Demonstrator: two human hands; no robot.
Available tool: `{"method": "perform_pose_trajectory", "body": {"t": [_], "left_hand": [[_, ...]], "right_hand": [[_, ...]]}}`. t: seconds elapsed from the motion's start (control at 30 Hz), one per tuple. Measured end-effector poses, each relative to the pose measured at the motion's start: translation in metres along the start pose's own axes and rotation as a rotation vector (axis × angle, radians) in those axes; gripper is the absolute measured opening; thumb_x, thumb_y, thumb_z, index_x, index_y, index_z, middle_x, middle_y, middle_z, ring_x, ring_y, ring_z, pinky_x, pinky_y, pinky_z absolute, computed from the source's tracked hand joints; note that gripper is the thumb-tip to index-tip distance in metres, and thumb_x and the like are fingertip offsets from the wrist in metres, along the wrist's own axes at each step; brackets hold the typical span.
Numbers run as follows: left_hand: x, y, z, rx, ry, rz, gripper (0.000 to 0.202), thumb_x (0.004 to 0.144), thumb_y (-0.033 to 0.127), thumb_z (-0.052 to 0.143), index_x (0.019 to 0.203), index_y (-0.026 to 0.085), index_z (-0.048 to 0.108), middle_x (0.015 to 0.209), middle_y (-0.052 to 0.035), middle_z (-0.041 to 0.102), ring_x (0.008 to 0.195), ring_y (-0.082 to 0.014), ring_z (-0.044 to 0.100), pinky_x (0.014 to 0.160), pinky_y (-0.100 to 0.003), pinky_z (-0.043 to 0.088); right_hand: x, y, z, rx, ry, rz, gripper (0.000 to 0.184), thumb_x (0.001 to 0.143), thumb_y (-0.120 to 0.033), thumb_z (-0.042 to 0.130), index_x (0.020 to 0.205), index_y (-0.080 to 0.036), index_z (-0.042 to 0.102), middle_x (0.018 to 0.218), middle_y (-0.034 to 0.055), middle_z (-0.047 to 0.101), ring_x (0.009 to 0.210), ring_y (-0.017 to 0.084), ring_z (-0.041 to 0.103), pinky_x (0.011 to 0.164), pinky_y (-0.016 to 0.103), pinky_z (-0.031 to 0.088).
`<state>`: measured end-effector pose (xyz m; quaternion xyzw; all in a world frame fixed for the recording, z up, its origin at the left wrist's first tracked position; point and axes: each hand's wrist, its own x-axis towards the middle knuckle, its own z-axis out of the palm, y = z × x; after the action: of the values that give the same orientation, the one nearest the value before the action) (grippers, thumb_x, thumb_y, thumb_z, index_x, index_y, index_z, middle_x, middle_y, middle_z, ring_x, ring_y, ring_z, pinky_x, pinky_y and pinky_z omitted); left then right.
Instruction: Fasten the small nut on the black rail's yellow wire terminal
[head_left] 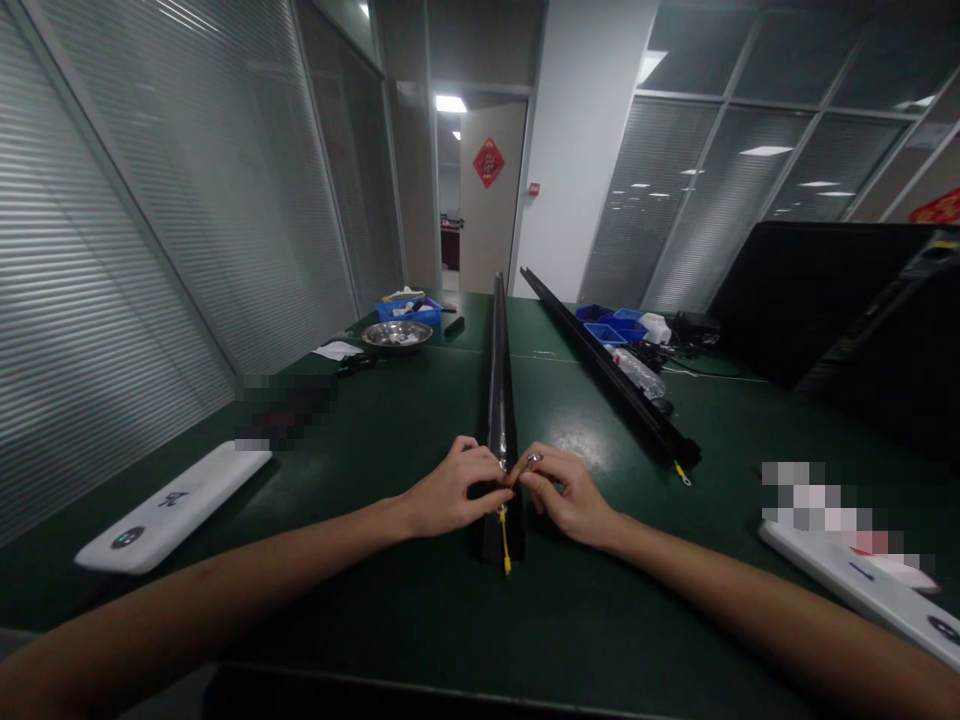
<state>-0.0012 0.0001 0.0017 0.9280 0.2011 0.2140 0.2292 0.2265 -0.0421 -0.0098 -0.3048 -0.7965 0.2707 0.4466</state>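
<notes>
A long black channel-shaped rail (499, 380) lies lengthwise on the green table, its near end in front of me. Over that end my left hand (459, 488) reaches in from the left, thumb and fingers pinched together. My right hand (570, 492) meets it from the right, fingers curled and fingertips close to the left ones; a ring shows on one finger. Whatever small thing sits between the fingertips is too small to make out. Just below them a short yellow wire (505, 545) with a lug hangs along the rail's end.
A second black rail (607, 370) with a yellow-wired lug lies to the right. Blue bins (611, 328) and bagged parts are beyond it. At the back left stand a metal bowl (397, 337) and a blue tray (410, 312). White devices (176, 510) lie on both sides.
</notes>
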Motion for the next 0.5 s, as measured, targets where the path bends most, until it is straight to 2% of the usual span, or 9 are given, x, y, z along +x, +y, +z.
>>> {"method": "perform_pose_trajectory", "body": {"t": [0.13,0.4,0.5], "left_hand": [[0.0000,0.0007,-0.0008,0.004,-0.006,-0.003,0.018,0.103,0.033,0.058,0.097,0.020,0.068,0.099,-0.0020,0.071,0.104,-0.0202,0.061,0.102,-0.039,0.028],[0.0009,0.0001,0.0003,-0.004,-0.009,0.004,0.016,0.104,0.031,0.056,0.103,0.021,0.069,0.103,-0.0018,0.072,0.104,-0.0199,0.060,0.102,-0.039,0.027],[0.0011,-0.0006,0.0008,0.007,-0.010,0.004,0.016,0.104,0.031,0.056,0.103,0.020,0.069,0.103,-0.0017,0.072,0.104,-0.0198,0.061,0.102,-0.039,0.027]], "right_hand": [[-0.0006,0.0009,0.0003,0.061,-0.005,0.009,0.029,0.106,-0.032,0.051,0.092,-0.017,0.071,0.090,0.0047,0.062,0.054,0.010,0.053,0.050,0.025,0.046],[-0.0010,-0.0046,0.0000,-0.062,0.019,-0.045,0.025,0.105,-0.027,0.052,0.094,-0.017,0.072,0.090,0.0070,0.066,0.076,0.018,0.061,0.067,0.030,0.050],[-0.0010,-0.0036,-0.0002,-0.062,0.014,-0.050,0.026,0.105,-0.026,0.052,0.092,-0.016,0.072,0.087,0.0068,0.065,0.075,0.017,0.061,0.064,0.028,0.049]]}}
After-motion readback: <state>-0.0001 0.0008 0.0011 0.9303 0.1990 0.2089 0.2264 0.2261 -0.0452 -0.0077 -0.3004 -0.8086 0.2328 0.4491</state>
